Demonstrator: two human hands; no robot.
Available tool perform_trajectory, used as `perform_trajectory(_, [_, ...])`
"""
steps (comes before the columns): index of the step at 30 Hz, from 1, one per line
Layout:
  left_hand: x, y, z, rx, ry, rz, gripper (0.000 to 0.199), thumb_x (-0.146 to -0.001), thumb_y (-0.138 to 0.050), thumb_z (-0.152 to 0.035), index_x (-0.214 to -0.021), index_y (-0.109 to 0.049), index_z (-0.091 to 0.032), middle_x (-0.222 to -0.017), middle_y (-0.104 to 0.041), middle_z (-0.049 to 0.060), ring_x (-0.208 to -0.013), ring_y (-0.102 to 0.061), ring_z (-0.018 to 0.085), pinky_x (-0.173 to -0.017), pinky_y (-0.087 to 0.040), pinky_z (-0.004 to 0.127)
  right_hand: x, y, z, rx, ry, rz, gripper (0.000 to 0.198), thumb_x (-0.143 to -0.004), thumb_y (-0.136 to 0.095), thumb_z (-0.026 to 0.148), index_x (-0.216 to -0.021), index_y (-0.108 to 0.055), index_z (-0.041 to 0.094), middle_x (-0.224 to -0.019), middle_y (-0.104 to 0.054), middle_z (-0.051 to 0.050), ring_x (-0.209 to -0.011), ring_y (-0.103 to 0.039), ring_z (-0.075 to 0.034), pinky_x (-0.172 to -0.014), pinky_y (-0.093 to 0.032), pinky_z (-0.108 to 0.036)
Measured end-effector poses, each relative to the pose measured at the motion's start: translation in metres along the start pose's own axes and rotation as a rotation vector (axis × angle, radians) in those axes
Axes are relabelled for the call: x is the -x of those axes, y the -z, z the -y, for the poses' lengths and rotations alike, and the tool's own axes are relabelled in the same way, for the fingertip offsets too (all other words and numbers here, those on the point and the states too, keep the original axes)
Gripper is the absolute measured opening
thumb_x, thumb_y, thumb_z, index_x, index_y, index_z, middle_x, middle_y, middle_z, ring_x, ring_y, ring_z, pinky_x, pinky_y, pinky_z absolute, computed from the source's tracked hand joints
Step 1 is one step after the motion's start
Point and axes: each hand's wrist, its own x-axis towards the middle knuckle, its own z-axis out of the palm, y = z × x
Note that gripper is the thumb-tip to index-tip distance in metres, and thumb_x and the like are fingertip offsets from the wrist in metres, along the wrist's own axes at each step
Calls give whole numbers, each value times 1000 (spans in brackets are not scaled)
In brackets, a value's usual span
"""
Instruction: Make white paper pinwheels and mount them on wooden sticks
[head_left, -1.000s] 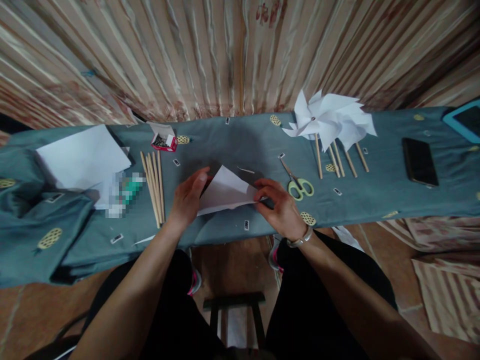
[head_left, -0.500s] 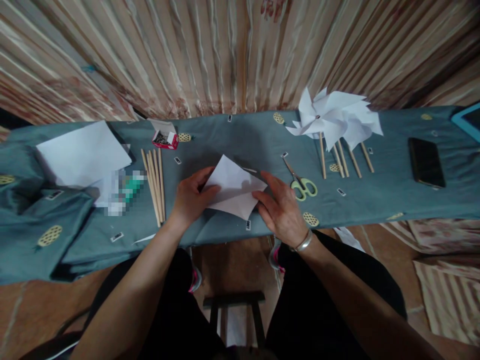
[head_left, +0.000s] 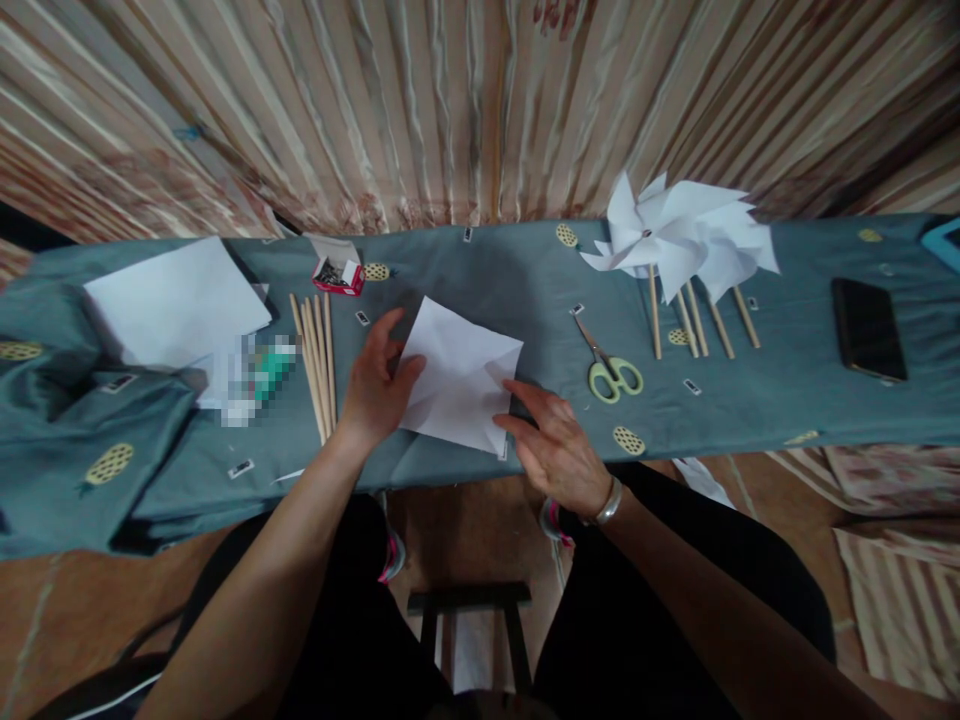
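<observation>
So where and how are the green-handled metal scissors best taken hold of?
Probably by the two green finger loops, with the nearer right hand coming from the near side: the scissors lie flat, loops facing that side, metal blades pointing away and leftward.

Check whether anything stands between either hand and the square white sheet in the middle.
Nothing visible does: the left hand and right hand both overlap edges of the sheet. The scissors lie to its right, not between it and either hand.
</observation>
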Motion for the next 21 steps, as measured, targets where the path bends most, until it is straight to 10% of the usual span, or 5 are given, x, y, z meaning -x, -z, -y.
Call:
perform_trajectory(9, [15,-5,-19,4,-24,-38,69,-81,-63,-33,-144,-39,-19,-113,-69,11,-97,-68,28,-84,-57,39,-15,4,2,-252,-352,-154,27,-90,-56,25,-115,-65,22,-147,-48,-12,-136,-47,-28,-111,-41,-52])
perform_trajectory(14, [20,-12,-28,24,-55,-30,69,-84,-60,-38,-146,-35,-20,-112,-69,10,-99,-68,28,-85,-56,40,-32,-3,-3,-704,-698,-341,74,-71,-79,42,-135,-48,20,-134,-60,-15,-111,-66,-28,-91,-57,-49])
perform_trajectory(21, [20,-16,-37,119,-42,-10,67,-79,-65,-39,-139,-45,-19,-108,-72,9,-93,-69,26,-79,-56,35,-47,3,-4,-1217,-832,-234,33,-61,-85,39,-87,-73,23,-84,-77,1,-68,-68,-17,-66,-58,-35])
